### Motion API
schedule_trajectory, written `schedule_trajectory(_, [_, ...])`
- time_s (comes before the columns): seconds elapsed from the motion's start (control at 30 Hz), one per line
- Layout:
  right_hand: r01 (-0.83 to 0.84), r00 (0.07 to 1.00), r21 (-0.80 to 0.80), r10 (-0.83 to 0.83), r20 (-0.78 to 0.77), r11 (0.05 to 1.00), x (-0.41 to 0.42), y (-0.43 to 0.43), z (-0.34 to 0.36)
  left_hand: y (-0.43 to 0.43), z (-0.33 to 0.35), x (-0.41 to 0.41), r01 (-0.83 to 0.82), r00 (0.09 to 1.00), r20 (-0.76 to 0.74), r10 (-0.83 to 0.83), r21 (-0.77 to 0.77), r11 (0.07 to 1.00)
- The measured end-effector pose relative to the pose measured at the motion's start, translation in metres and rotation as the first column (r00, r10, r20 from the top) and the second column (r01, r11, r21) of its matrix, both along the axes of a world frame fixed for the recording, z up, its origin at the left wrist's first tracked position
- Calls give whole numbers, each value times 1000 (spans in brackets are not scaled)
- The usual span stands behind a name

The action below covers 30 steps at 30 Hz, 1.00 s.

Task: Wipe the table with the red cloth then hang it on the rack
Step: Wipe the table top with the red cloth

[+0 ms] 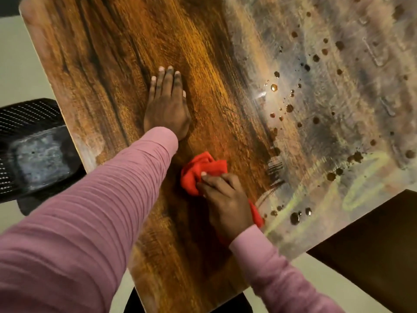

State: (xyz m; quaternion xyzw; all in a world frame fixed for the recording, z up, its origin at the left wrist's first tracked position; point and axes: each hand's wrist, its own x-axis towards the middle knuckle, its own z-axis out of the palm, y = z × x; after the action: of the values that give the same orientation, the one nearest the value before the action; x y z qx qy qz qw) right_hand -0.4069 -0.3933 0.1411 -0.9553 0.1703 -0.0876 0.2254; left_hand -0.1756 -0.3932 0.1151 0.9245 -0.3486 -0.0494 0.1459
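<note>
A wooden table (108, 71) with dark grain fills the view. The red cloth (196, 171) lies bunched on it near the middle. My right hand (225, 199) presses down on the cloth and grips it, with part of the cloth showing behind the wrist. My left hand (167, 105) rests flat on the bare wood farther away, fingers together and holding nothing. Brown liquid drops (295, 216) and smears (316, 120) cover the shiny right part of the tabletop. No rack is in view.
A black mesh office chair (29, 143) stands off the table's left edge. A dark brown piece of furniture (372, 249) sits at the lower right beside the table corner. Pale floor shows on both sides.
</note>
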Motion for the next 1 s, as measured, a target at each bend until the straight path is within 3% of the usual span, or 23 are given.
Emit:
schedule_trajectory(0.1, [-49,998,-33,48,-44,998,-17,-24,3,2,0,-1,13,1000,1,-13,7,1000])
schedule_trajectory(0.17, [157,986,-120,-163,-41,980,-18,-62,7,3,-1,-1,12,1000,-1,-12,17,1000])
schedule_trajectory(0.23, [387,917,-177,-397,-28,905,-12,-97,14,2,-1,-2,13,1000,8,-14,29,1000])
schedule_trajectory(0.33, [549,832,-114,-554,-19,828,0,-87,12,-1,-2,-1,19,1000,4,-19,32,999])
schedule_trajectory(0.4, [479,876,-44,-481,-39,877,-3,-45,9,-1,-2,0,18,1000,8,-18,32,999])
schedule_trajectory(0.47, [265,963,-45,-267,-32,963,-19,-3,5,-1,-3,1,20,1000,8,-20,32,999])
schedule_trajectory(0.57, [43,999,-48,-43,-5,998,-38,12,3,-1,-2,0,31,999,6,-31,44,999])
schedule_trajectory(0.63, [56,997,-71,-59,-40,996,-42,-5,0,0,2,-1,44,999,14,-45,44,998])
schedule_trajectory(0.77, [377,916,-148,-392,-88,914,-44,-70,11,17,7,-27,97,995,5,-97,-21,995])
schedule_trajectory(0.83, [441,888,-131,-453,-81,888,-46,-84,18,34,10,-67,138,989,-33,-141,-86,987])
schedule_trajectory(0.9, [415,904,-93,-421,-71,905,-49,-61,19,50,11,-106,144,985,-83,-153,-105,984])
schedule_trajectory(1.0, [187,981,-11,-187,-53,982,-76,10,16,57,6,-131,124,986,-103,-133,-90,988])
